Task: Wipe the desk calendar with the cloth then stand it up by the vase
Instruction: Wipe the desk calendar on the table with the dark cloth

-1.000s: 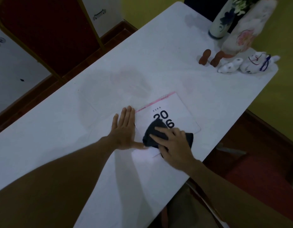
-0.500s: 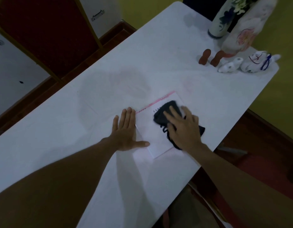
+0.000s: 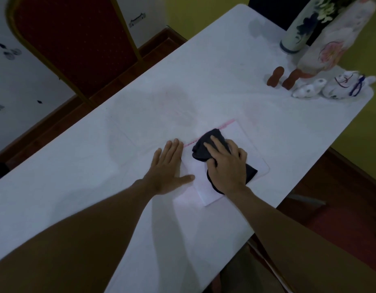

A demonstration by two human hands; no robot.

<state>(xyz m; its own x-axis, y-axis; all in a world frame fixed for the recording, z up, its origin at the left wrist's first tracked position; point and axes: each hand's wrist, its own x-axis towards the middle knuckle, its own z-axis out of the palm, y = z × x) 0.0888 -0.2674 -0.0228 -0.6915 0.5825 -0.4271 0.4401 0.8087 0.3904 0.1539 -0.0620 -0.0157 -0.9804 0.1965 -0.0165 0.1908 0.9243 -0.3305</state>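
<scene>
**Cloth pressed on the flat calendar**

Your right hand (image 3: pixel 227 166) lies fingers spread on top of the dark cloth (image 3: pixel 206 148), pressing it down onto the desk calendar (image 3: pixel 249 144); it pins the cloth rather than clenching it. The cloth is soft, bunched and wrinkled, with one corner poking out behind your wrist. The calendar lies flat on the white table (image 3: pixel 98 176), a thin white rectangular card with rounded corners and a pink strip along its far edge. Your left hand (image 3: pixel 167 169) rests open and flat, palm down, on the table at the calendar's left edge, thumb reaching onto the card, holding nothing.

At the table's far right corner stand two tall vases: one slim and cylindrical with dark blue painting (image 3: pixel 299 32), holding pale flowers, and one wider with a pink flower motif (image 3: pixel 330 47); whether it holds anything cannot be told. Just before them sit two small reddish-brown rounded figurines (image 3: pixel 274 78) and two white glossy figurines (image 3: pixel 309 90), well apart from the calendar.
</scene>
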